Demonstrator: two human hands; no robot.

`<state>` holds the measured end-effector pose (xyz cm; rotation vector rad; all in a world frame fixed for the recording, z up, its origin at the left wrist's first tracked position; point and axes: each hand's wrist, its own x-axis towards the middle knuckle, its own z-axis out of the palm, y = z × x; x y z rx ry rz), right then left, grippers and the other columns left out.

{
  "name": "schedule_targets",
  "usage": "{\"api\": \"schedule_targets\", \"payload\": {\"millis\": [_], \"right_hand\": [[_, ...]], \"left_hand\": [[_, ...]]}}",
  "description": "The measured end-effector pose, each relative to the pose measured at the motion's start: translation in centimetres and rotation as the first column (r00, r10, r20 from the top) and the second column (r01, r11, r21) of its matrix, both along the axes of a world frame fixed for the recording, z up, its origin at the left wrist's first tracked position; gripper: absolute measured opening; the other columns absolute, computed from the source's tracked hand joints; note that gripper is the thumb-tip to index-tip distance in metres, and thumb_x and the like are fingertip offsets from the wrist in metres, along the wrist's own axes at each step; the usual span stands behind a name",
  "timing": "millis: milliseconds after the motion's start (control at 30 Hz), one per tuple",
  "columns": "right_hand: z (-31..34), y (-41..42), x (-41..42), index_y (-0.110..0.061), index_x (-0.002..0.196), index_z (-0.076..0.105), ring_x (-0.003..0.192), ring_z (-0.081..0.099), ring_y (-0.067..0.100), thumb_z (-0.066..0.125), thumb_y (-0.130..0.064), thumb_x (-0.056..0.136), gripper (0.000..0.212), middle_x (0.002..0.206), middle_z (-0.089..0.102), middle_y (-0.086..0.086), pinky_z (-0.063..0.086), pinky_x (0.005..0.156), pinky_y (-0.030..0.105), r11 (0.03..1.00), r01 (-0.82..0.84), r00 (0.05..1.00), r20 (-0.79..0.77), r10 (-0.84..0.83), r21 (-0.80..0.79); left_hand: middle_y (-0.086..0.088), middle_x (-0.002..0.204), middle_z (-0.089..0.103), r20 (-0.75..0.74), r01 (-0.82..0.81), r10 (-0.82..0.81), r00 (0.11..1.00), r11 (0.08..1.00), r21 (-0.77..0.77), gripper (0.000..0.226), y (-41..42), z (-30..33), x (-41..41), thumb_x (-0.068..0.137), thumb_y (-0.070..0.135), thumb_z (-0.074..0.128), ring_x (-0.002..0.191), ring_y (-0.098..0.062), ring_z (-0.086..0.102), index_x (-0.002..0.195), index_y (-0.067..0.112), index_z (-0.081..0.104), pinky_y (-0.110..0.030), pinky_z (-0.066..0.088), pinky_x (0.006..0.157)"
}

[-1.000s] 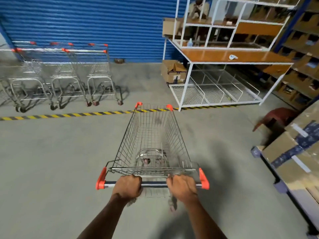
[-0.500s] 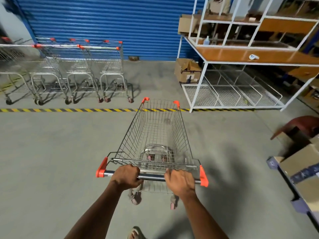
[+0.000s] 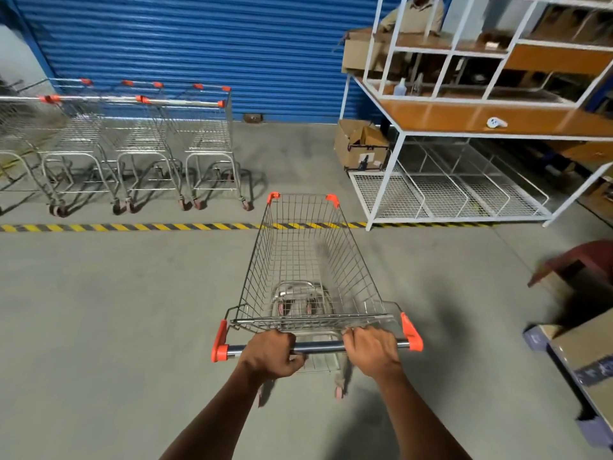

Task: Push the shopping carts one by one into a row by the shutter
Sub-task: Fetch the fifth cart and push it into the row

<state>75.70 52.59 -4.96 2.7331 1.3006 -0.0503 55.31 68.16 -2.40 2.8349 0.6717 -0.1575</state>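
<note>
The person stands behind the shopping cart (image 3: pixel 310 277) and holds its handle bar (image 3: pixel 318 346) with both hands. The left hand (image 3: pixel 272 355) has its fingers curled around the bar near the left orange cap, and the right hand (image 3: pixel 371 350) is wrapped around it toward the right cap. I think the hands are kept apart like this so the cart can be steered as well as pushed.

The cart is in front of the blue shutter (image 3: pixel 199 51), with its nose over the yellow-black floor stripe (image 3: pixel 132 226). To the left, just before the shutter, the parked carts (image 3: pixel 142 144) stand side by side. The free place seems to be to the right of the last one, so the cart probably needs a small turn to the left.

I can read no brand or writing; the label on the cardboard box (image 3: pixel 361 146) near the shutter is too small.
</note>
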Motion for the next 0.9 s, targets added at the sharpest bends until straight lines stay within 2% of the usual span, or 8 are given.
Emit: {"api": "schedule_targets", "payload": {"millis": [100, 200, 333, 433, 600, 700, 767, 900], "right_hand": [[-0.1, 2.6, 2.0, -0.018, 0.069, 0.069, 0.059, 0.069, 0.021, 0.027, -0.044, 0.095, 0.056, 0.065, 0.07, 0.003, 0.038, 0.053, 0.03, 1.0, -0.025, 1.0, 0.01, 0.025, 0.004], [-0.7, 5.2, 4.4, -0.02, 0.081, 0.07, 0.067, 0.069, 0.023, 0.011, -0.042, 0.095, 0.065, 0.074, 0.071, 0.002, 0.032, 0.057, 0.031, 0.991, -0.133, 0.989, 0.072, 0.131, 0.023], [-0.7, 9.3, 7.7, -0.019, 0.076, 0.069, 0.062, 0.068, 0.022, 0.017, -0.043, 0.096, 0.061, 0.068, 0.069, 0.0, 0.035, 0.054, 0.029, 0.994, -0.101, 0.994, 0.034, 0.1, 0.035], [-1.1, 12.8, 10.7, -0.02, 0.09, 0.07, 0.07, 0.068, 0.026, 0.001, -0.037, 0.094, 0.071, 0.079, 0.071, 0.002, 0.03, 0.059, 0.03, 0.974, -0.218, 0.975, 0.058, 0.215, 0.057], [-0.9, 19.1, 15.7, -0.017, 0.078, 0.071, 0.063, 0.069, 0.027, 0.012, -0.037, 0.093, 0.063, 0.071, 0.072, 0.005, 0.03, 0.056, 0.03, 0.979, -0.199, 0.979, 0.048, 0.196, 0.051], [-0.1, 22.6, 18.9, -0.019, 0.063, 0.062, 0.05, 0.059, 0.021, 0.023, -0.041, 0.097, 0.056, 0.057, 0.062, 0.0, 0.034, 0.051, 0.026, 0.988, -0.147, 0.989, 0.04, 0.145, 0.052], [0.3, 24.8, 21.2, -0.022, 0.065, 0.057, 0.05, 0.055, 0.019, 0.021, -0.044, 0.1, 0.055, 0.057, 0.056, -0.002, 0.04, 0.051, 0.026, 0.982, -0.187, 0.982, 0.03, 0.186, 0.034], [0.6, 29.6, 25.7, -0.019, 0.079, 0.071, 0.065, 0.068, 0.021, 0.017, -0.048, 0.099, 0.065, 0.071, 0.071, 0.002, 0.04, 0.056, 0.029, 0.981, -0.188, 0.982, -0.011, 0.188, 0.04]], "left_hand": [[0.004, 0.072, 0.066, 0.0, 0.0, 0.0, 1.0, 0.997, -0.071, 0.066, 3.1, 0.0, 1.9, 0.084, 0.08, 0.035, 0.066, -0.016, 0.064, 0.092, 0.022, 0.065, -0.032, 0.058, 0.066], [0.006, 0.071, 0.067, -0.016, -0.021, 0.019, 1.0, 0.991, -0.13, 0.067, 6.0, 0.2, 4.1, 0.081, 0.082, 0.042, 0.065, -0.013, 0.064, 0.093, 0.022, 0.069, -0.028, 0.056, 0.063], [0.008, 0.068, 0.066, -0.034, -0.073, 0.068, 0.997, 0.979, -0.192, 0.052, 9.9, 0.5, 7.4, 0.08, 0.07, 0.057, 0.06, -0.007, 0.06, 0.088, 0.022, 0.072, -0.02, 0.042, 0.054], [0.009, 0.071, 0.065, -0.07, -0.11, 0.098, 0.993, 0.977, -0.181, 0.04, 13.1, 0.3, 10.2, 0.08, 0.061, 0.058, 0.064, -0.006, 0.061, 0.09, 0.023, 0.07, -0.018, 0.042, 0.055], [0.01, 0.078, 0.059, -0.103, -0.16, 0.149, 0.983, 0.981, -0.11, 0.032, 18.3, 0.2, 15.3, 0.087, 0.053, 0.057, 0.072, -0.007, 0.059, 0.099, 0.026, 0.066, -0.021, 0.045, 0.064], [0.009, 0.085, 0.06, -0.124, -0.18, 0.173, 0.977, 0.982, -0.051, 0.033, 21.5, 0.2, 18.5, 0.089, 0.055, 0.055, 0.077, -0.011, 0.06, 0.102, 0.027, 0.066, -0.026, 0.05, 0.071], [0.007, 0.085, 0.062, -0.13, -0.188, 0.184, 0.974, 0.982, -0.023, 0.035, 23.5, 0.3, 20.7, 0.089, 0.056, 0.053, 0.078, -0.013, 0.061, 0.101, 0.026, 0.067, -0.028, 0.05, 0.071], [-0.002, 0.093, 0.07, -0.129, -0.219, 0.22, 0.967, 0.975, 0.023, 0.04, 27.2, 0.8, 25.0, 0.085, 0.056, 0.052, 0.086, -0.023, 0.067, 0.097, 0.022, 0.068, -0.033, 0.052, 0.074]]}}
